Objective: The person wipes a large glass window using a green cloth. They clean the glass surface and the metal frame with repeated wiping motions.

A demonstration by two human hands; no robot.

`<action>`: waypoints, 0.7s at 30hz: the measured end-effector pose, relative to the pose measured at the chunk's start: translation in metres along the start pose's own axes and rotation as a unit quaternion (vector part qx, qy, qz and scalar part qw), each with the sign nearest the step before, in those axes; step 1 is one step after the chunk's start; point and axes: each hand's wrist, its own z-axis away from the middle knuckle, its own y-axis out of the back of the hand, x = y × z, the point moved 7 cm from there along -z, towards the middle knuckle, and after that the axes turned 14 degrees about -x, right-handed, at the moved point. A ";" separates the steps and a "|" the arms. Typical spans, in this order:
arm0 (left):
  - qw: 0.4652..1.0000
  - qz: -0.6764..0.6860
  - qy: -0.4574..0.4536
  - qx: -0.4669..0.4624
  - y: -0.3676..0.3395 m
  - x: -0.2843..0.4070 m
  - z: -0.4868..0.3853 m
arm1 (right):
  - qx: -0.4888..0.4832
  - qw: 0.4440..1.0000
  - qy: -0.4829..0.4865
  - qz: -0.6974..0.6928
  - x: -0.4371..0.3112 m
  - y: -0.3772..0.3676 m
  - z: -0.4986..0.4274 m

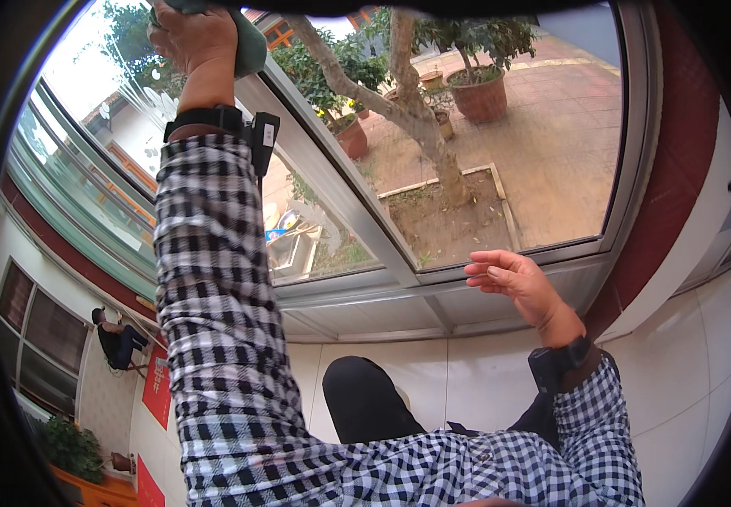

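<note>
My left hand [193, 39] reaches up to the top left of the view and grips a dark green cloth [251, 44]. The cloth lies by the upper end of an aluminium window frame [340, 184], and its far part is cut off by the picture's edge. Lower down on the right, my right hand [517, 285] is held in front of the bottom rail [530, 256] of the window, with loosely bent fingers and nothing in them. Glass panes [568, 158] stand before me on both sides of the slanting middle frame. Whether the right fingertips touch the window, I cannot tell.
A stack of glass panels [80, 177] stands at the left. Beyond it, a seated person [118, 339] is near red mats [157, 390] and a potted plant [70, 443]. A dark red wall edge [676, 165] borders the window. Outside are a tree [448, 171] and flowerpots [479, 98].
</note>
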 end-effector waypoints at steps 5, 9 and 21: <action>1.000 0.004 -0.007 0.013 0.004 0.008 0.006 | -0.011 0.999 -0.025 0.022 0.006 -0.008 -0.003; 0.999 -0.022 -0.024 0.042 0.009 0.013 0.014 | -0.011 0.998 -0.052 0.041 0.012 -0.008 -0.007; 0.995 0.010 -0.078 0.069 0.018 0.042 0.050 | -0.001 0.992 -0.110 0.067 0.034 -0.001 -0.016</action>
